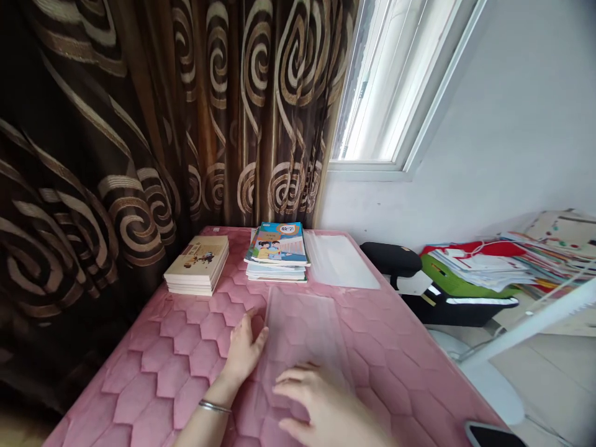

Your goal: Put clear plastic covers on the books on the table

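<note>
The fingers [255,334] of the left hand [241,351] are open and close together, their tips resting at the left long edge of a clear plastic sheet [298,329] and holding nothing. The fingers [298,380] of the right hand [323,406] are spread and lie flat across the sheet's near part, with no pinch on it. The right hand is therefore over the sheet, while the left sits just beside it. The sheet's long axis runs away from the person toward the patterned curtain [233,112]. Its near end seems to pass under the right hand, though the faint plastic makes that outline hard to read. The sheet lies on a pink quilted cover [153,379]. Beyond the sheet are a stack of cream-covered books [198,264], a stack of blue-covered textbooks [277,245] and a second clear plastic sheet [339,261].
</note>
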Demonstrator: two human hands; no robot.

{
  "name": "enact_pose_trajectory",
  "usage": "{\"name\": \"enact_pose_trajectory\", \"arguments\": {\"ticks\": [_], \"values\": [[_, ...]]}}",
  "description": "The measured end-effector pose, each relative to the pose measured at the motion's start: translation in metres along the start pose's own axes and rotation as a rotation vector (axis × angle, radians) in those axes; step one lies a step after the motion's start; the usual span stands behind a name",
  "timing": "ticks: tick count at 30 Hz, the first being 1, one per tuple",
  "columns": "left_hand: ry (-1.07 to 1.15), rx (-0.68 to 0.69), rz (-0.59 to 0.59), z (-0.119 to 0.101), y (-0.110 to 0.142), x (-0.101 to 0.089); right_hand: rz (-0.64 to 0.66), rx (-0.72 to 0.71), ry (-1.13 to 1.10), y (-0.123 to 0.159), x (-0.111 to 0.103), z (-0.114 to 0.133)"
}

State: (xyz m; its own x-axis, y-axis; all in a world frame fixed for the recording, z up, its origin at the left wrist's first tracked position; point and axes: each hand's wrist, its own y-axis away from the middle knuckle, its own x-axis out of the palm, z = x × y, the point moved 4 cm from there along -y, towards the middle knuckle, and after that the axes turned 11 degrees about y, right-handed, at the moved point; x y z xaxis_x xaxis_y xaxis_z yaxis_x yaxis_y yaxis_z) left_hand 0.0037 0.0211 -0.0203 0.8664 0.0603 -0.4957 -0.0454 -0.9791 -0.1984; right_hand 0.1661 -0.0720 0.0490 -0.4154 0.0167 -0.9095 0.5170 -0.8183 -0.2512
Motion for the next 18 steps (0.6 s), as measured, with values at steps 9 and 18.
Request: {"name": "enact_pose_trajectory", "arguments": {"ticks": [9,18], "values": [[-0.316,0.037,0.1,-0.01,0.003,0.01,-0.003,0.734,0.256,0.013,-0.012,-0.134],[-0.367,0.093,0.1,-0.014,0.006,0.013,0.062,0.84,0.35,0.02,-0.002,-0.146]]}}
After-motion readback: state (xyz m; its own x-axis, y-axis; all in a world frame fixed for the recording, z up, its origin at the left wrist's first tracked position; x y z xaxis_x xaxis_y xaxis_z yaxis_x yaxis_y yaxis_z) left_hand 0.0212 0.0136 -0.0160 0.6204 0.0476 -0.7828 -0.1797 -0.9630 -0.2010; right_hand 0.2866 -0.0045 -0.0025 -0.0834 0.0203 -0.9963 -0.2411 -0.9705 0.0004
